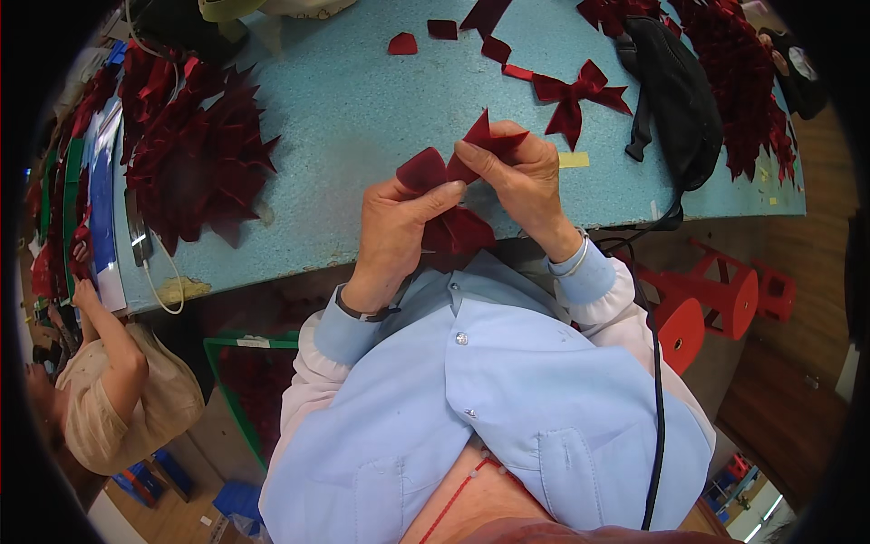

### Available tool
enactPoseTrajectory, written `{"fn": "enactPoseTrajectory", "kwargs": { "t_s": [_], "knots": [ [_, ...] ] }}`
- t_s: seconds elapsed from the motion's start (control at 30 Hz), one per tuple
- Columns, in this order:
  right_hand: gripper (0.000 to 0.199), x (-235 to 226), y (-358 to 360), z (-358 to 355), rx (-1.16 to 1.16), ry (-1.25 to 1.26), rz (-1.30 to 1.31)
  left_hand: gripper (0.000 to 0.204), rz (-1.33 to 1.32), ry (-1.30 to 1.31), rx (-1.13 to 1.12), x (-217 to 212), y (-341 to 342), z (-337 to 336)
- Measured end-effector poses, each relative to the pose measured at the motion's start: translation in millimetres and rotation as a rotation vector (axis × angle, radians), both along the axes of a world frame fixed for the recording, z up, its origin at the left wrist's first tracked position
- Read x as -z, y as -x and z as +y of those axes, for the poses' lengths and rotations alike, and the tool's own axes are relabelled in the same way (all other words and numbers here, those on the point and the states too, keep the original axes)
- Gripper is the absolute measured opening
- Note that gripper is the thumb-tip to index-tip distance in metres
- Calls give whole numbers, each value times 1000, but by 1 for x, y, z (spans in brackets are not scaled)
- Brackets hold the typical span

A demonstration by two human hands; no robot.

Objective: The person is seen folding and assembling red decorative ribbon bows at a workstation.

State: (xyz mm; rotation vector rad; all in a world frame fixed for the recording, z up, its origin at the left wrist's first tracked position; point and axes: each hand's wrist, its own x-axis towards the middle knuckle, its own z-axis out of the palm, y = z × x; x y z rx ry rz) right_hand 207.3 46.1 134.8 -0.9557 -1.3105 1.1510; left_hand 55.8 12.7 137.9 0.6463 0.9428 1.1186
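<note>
Between both hands, just above the near table edge, is a dark red velvet ribbon bow. My left hand pinches it between thumb and fingers, a rounded loop standing up above the thumb. My right hand grips its pointed ends, thumb pressed on the fabric. More of the ribbon hangs below the hands; the knot is mostly hidden by the fingers. Beyond my right hand, a finished-looking bow lies flat, touching a strip of red ribbon. Small dark red ribbon pieces are scattered farther up the table.
A heap of bows sits at left, beside a phone with a white cable. Another heap lies right, behind a black bag. Red stools and a green-rimmed crate stand below. A co-worker works at far left.
</note>
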Motion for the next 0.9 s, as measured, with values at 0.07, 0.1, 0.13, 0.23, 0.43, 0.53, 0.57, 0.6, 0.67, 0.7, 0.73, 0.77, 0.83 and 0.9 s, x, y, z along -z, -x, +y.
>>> {"fn": "enactPoseTrajectory", "kwargs": {
  "t_s": [0.07, 0.1, 0.13, 0.23, 0.43, 0.53, 0.57, 0.6, 0.67, 0.7, 0.73, 0.77, 0.83, 0.9],
  "knots": [
    [7, 4, -4, 3, 4, 11, -32, 13, 30, -4, 0, 4, 1, 1],
    [7, 7, -5, 4, 7, 19, -66, 13, 31, -3, 1, 5, 1, 1],
    [8, 8, -5, 5, 9, 28, -100, 13, 29, 8, -2, 5, 2, 2],
    [8, 8, -2, 3, 19, 155, -80, 12, 24, 29, -13, 8, 6, 2],
    [10, 20, -5, 12, 162, 231, 70, 13, 44, 98, 79, 13, 34, -6],
    [16, 5, 6, 10, 191, -382, -115, 14, 76, 88, 152, 12, 52, -14],
    [16, -1, 13, 7, 190, -381, -117, 15, 88, 68, 192, 12, 54, -14],
    [17, -9, 23, 2, 94, -365, -222, 16, 100, 49, 232, 11, 56, -15],
    [20, -20, 37, -5, -101, -329, -430, 17, 74, 53, 238, 7, 56, -17],
    [20, -22, 35, -4, -102, -329, -430, 18, 50, 56, 244, 4, 55, -18],
    [21, -23, 32, -3, -215, -212, -472, 20, 26, 60, 251, 3, 55, -18],
    [22, -24, 28, -1, -327, -92, -511, 20, 25, 60, 250, 3, 55, -18],
    [24, -28, 26, 1, -438, 28, -549, 21, 20, 56, 272, 3, 55, -15],
    [27, -34, 28, 4, -447, 187, -605, 22, 18, 55, 283, 4, 55, -13]
  ]
}}
